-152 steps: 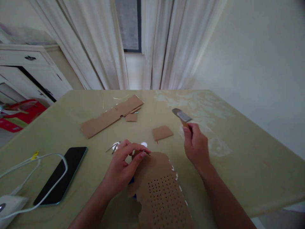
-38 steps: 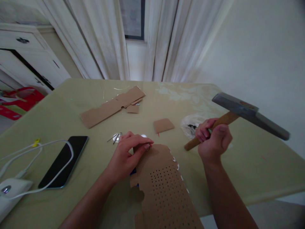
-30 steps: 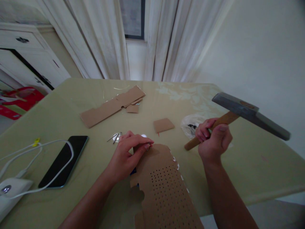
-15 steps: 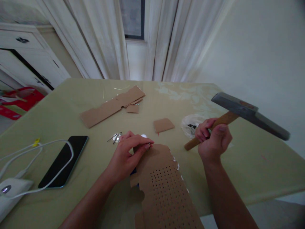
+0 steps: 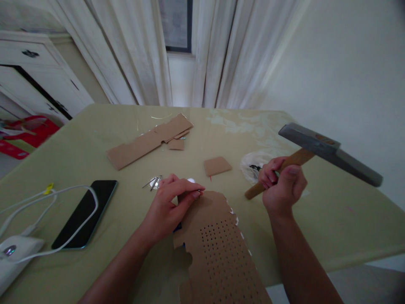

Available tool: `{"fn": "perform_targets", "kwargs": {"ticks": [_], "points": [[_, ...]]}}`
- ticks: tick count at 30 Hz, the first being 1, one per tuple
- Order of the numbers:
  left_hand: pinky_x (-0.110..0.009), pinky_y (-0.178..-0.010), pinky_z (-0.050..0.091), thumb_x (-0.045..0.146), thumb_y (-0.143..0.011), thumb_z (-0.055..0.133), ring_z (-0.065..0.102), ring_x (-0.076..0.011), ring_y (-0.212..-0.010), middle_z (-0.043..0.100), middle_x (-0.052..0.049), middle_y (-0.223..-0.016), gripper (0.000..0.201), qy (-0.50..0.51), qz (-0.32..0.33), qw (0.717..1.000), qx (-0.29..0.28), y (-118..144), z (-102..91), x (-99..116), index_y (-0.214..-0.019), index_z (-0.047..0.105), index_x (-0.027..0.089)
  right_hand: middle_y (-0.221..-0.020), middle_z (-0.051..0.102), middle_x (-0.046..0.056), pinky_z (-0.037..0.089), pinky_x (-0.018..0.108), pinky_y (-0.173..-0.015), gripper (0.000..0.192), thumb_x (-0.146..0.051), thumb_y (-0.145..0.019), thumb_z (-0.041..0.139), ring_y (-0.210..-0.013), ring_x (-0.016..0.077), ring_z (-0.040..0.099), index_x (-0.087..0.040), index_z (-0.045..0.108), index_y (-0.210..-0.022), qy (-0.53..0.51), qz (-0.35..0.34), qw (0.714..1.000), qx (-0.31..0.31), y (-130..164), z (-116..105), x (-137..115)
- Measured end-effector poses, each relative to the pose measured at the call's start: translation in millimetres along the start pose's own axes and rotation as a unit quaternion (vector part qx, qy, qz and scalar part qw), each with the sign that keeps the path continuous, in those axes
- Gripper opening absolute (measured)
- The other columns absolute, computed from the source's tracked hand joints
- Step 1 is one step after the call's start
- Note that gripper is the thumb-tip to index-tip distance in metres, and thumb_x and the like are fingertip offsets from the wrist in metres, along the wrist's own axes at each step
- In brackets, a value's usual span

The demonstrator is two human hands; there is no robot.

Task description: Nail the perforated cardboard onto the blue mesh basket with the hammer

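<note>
My right hand (image 5: 283, 185) grips the wooden handle of a hammer (image 5: 325, 145), its grey metal head raised above the table's right side. At the far end of a brown cardboard piece (image 5: 215, 211) with rows of punched holes, my left hand (image 5: 171, 202) is closed in a pinch. Between its thumb and forefinger sits a small dark nail (image 5: 200, 191), mostly hidden by the fingers. Several loose nails (image 5: 155, 183) lie just left of that hand on a small shiny round thing. Something dark blue shows under the cardboard's left edge.
Cardboard scraps (image 5: 148, 141) lie further back, and a smaller cardboard piece (image 5: 217, 166) sits mid-table. Beside the right hand is a clear plastic bag (image 5: 255, 164) with dark bits. A phone (image 5: 85, 215), white cable and white power strip (image 5: 19, 257) occupy the left.
The hammer has shifted very slightly left with my right hand. My left hand and the cardboard stay almost where they were.
</note>
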State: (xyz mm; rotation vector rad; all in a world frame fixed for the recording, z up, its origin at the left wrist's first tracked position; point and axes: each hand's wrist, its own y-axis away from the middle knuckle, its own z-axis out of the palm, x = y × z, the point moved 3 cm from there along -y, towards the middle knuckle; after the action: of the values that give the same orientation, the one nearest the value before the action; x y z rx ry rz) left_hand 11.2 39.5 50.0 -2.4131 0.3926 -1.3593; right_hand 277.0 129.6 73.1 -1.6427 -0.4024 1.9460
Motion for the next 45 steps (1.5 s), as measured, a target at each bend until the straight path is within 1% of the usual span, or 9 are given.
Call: {"fn": "perform_targets", "kwargs": {"ticks": [15,22,25,30,32,35,41,43,45], "points": [[-0.040,-0.084,0.039,0.027,-0.105,0.074,0.062,-0.0180,-0.080,0.085,0.008,-0.102,0.010,-0.031,0.018,0.999,-0.012,0,0.1,2,-0.107,0.080,0.035,-0.060,0.035,-0.009,0.019,0.022,-0.041,0.045,-0.062,-0.106,0.066,-0.045,0.0087,0.026,-0.023,0.058,-0.084,-0.028,-0.007,0.999,-0.025,-2,1,-1],[-0.043,-0.086,0.037,0.031,-0.106,0.071,0.062,-0.0204,-0.081,0.085,0.004,-0.097,0.011,-0.064,0.018,0.998,-0.016,-1,-0.6,4,-0.104,0.082,0.032,-0.060,0.035,-0.009,0.018,0.023,-0.041,0.050,-0.067,-0.105,0.065,-0.046,0.0090,0.027,-0.024,0.055,-0.082,-0.003,0.035,0.992,-0.123,0,-1,-1],[-0.043,-0.085,0.036,0.034,-0.106,0.071,0.062,-0.0213,-0.080,0.084,0.003,-0.091,0.012,-0.070,0.017,0.997,-0.019,0,0.1,2,-0.103,0.082,0.032,-0.060,0.039,-0.008,0.023,0.025,-0.044,0.052,-0.064,-0.112,0.052,-0.048,0.0101,0.031,-0.024,0.052,-0.079,0.107,0.086,0.956,-0.261,3,2,-13],[-0.043,-0.083,0.035,0.035,-0.105,0.070,0.062,-0.0218,-0.080,0.083,0.002,-0.089,0.013,-0.070,0.020,0.997,-0.011,-1,1.5,0,-0.103,0.083,0.032,-0.061,0.049,-0.005,0.026,0.030,-0.055,0.048,-0.056,-0.116,0.044,-0.053,0.0130,0.042,-0.023,0.055,-0.083,0.323,0.028,0.827,-0.458,4,19,-59],[-0.043,-0.083,0.035,0.034,-0.105,0.070,0.062,-0.0221,-0.080,0.083,0.002,-0.088,0.014,-0.070,0.023,0.997,-0.009,-1,2.1,0,-0.102,0.083,0.032,-0.061,0.050,-0.005,0.025,0.032,-0.057,0.047,-0.055,-0.117,0.042,-0.055,0.0144,0.045,-0.024,0.056,-0.084,0.370,0.012,0.791,-0.486,1,24,-76],[-0.043,-0.084,0.035,0.032,-0.104,0.071,0.062,-0.0219,-0.080,0.082,0.002,-0.085,0.013,-0.069,0.023,0.997,-0.007,-2,2.8,0,-0.099,0.083,0.031,-0.062,0.051,-0.004,0.024,0.034,-0.059,0.050,-0.058,-0.117,0.038,-0.056,0.0155,0.046,-0.024,0.057,-0.086,0.404,0.001,0.763,-0.505,0,29,-92],[-0.042,-0.084,0.037,0.031,-0.103,0.068,0.064,-0.0232,-0.083,0.081,0.001,-0.083,0.015,-0.065,0.031,0.997,0.000,-3,3.8,-2,-0.098,0.082,0.029,-0.068,0.056,0.000,0.023,0.036,-0.063,0.047,-0.050,-0.118,0.041,-0.063,0.0181,0.049,-0.023,0.060,-0.085,0.476,-0.036,0.698,-0.533,5,32,-97],[-0.042,-0.084,0.037,0.031,-0.103,0.069,0.064,-0.0232,-0.082,0.081,0.001,-0.082,0.014,-0.062,0.030,0.998,-0.001,-3,4.1,-3,-0.098,0.082,0.029,-0.068,0.056,0.000,0.024,0.036,-0.063,0.046,-0.049,-0.118,0.042,-0.063,0.0182,0.049,-0.023,0.061,-0.085,0.483,-0.042,0.692,-0.536,4,33,-99],[-0.043,-0.085,0.037,0.032,-0.102,0.071,0.064,-0.0231,-0.081,0.081,0.001,-0.083,0.013,-0.061,0.029,0.998,-0.001,-3,4.2,-3,-0.098,0.083,0.029,-0.070,0.059,0.001,0.026,0.035,-0.063,0.047,-0.051,-0.118,0.041,-0.064,0.0182,0.050,-0.024,0.061,-0.085,0.477,-0.047,0.709,-0.518,1,36,-103]]}}
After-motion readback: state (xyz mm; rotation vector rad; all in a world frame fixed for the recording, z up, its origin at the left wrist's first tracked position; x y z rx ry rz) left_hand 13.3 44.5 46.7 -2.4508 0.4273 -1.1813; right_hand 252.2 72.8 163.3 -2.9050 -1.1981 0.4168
